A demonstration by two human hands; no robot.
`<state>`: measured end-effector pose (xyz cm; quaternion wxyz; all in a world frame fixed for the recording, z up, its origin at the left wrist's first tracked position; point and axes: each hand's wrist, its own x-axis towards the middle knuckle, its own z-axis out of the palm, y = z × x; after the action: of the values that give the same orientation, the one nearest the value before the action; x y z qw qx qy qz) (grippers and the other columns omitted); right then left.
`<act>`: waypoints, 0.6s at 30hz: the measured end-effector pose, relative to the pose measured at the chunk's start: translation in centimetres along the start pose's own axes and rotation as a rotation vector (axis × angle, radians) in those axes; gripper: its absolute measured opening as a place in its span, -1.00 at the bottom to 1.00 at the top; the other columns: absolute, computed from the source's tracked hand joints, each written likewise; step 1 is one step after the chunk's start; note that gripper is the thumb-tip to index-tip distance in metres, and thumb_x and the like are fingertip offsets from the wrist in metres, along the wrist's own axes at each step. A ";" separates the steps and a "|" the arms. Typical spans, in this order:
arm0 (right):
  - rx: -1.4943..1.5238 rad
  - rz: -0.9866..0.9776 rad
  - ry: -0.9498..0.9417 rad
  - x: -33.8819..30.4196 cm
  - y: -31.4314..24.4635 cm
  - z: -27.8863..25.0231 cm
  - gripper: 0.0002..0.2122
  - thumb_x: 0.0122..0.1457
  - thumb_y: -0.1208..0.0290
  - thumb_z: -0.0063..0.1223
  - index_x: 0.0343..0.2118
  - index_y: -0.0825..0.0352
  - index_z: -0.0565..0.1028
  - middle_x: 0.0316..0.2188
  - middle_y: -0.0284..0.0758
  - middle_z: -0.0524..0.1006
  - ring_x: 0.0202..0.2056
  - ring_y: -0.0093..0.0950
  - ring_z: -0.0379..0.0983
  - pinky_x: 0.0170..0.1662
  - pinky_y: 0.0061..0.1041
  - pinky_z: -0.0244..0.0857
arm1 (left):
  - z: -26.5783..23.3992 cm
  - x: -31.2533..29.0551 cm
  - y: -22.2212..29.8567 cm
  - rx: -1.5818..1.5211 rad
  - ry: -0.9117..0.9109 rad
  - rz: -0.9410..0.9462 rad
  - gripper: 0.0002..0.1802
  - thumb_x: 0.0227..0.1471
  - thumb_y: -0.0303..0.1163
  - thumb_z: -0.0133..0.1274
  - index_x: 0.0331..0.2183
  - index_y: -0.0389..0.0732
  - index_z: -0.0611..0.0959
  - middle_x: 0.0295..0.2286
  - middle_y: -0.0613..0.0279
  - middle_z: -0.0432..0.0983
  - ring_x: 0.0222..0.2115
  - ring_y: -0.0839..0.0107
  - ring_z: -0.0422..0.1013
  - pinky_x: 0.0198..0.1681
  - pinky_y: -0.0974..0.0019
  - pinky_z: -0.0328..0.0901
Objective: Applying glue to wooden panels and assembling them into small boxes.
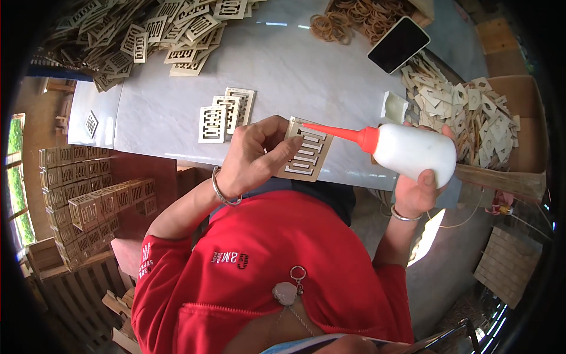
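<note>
Between the thumb and fingers of my left hand is a thin wooden panel with a cut-out lattice pattern, held tilted at the table's near edge. My right hand grips a white squeeze glue bottle lying almost level. Its long red nozzle points left, and the tip is at the panel's upper edge; whether it touches I cannot tell. Left of my left hand, a few matching lattice panels lie overlapping on the grey table.
Lattice panels are heaped at the far left. Rubber bands and a dark-screened phone lie at the far right. A small white dish sits near a box of thin wooden pieces. Assembled lattice boxes are stacked at left.
</note>
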<state>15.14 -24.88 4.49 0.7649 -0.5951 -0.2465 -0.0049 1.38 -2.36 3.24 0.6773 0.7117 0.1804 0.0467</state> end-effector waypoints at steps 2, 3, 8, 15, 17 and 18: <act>0.003 0.003 -0.035 0.1 -0.2 0.5 -0.20 -0.12 0.13 0.29 0.13 0.40 0.12 -0.16 -0.09 0.41 -0.15 -0.09 0.43 -0.04 -0.06 0.33 | 0.0 -0.1 -0.2 0.005 0.008 0.002 -0.77 0.01 -0.36 0.10 -0.41 -0.39 0.57 -0.70 0.37 0.41 -0.67 0.72 0.24 -0.62 0.53 0.15; 0.004 0.006 -0.037 0.2 -0.2 0.7 -0.20 -0.12 0.13 0.29 0.13 0.40 0.12 -0.16 -0.09 0.41 -0.15 -0.09 0.43 -0.04 -0.06 0.33 | 0.1 -0.2 -0.3 0.010 0.017 0.007 -0.77 0.01 -0.36 0.10 -0.42 -0.38 0.57 -0.71 0.37 0.40 -0.68 0.72 0.23 -0.62 0.53 0.15; -0.008 -0.016 -0.085 0.5 -0.3 1.2 -0.20 -0.11 0.17 0.30 0.13 0.38 0.10 -0.15 -0.08 0.40 -0.15 -0.07 0.44 -0.04 -0.08 0.35 | 0.0 -0.3 -0.5 0.035 0.026 0.013 -0.78 -0.01 -0.37 0.10 -0.43 -0.38 0.57 -0.73 0.35 0.39 -0.69 0.71 0.22 -0.63 0.52 0.14; -0.106 -0.035 -0.134 0.6 -0.7 0.9 -0.29 -0.06 0.20 0.16 0.12 0.44 0.12 -0.13 -0.03 0.40 -0.11 -0.02 0.40 0.00 -0.08 0.26 | -0.2 -0.3 -0.7 0.008 0.024 -0.009 -0.79 -0.01 -0.38 0.10 -0.42 -0.37 0.58 -0.71 0.37 0.40 -0.67 0.70 0.23 -0.62 0.52 0.14; -0.035 -0.009 -0.121 0.7 -0.8 0.7 -0.26 -0.12 0.30 0.28 0.11 0.36 0.11 -0.15 -0.06 0.39 -0.15 -0.04 0.44 -0.06 -0.10 0.36 | -0.2 -0.2 -0.6 -0.005 0.022 -0.011 -0.79 -0.01 -0.38 0.10 -0.42 -0.38 0.58 -0.70 0.37 0.40 -0.67 0.70 0.23 -0.62 0.52 0.15; -0.036 -0.007 -0.118 0.6 -0.9 0.6 -0.26 -0.12 0.30 0.28 0.11 0.36 0.11 -0.15 -0.06 0.39 -0.15 -0.04 0.44 -0.06 -0.10 0.36 | -0.3 -0.2 -0.6 -0.019 0.022 -0.012 -0.79 -0.01 -0.38 0.10 -0.41 -0.38 0.58 -0.69 0.38 0.41 -0.66 0.70 0.24 -0.61 0.52 0.15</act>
<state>15.22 -24.39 5.62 0.7383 -0.6070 -0.2932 0.0231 0.97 -2.19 2.72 0.6823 0.7036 0.1916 0.0523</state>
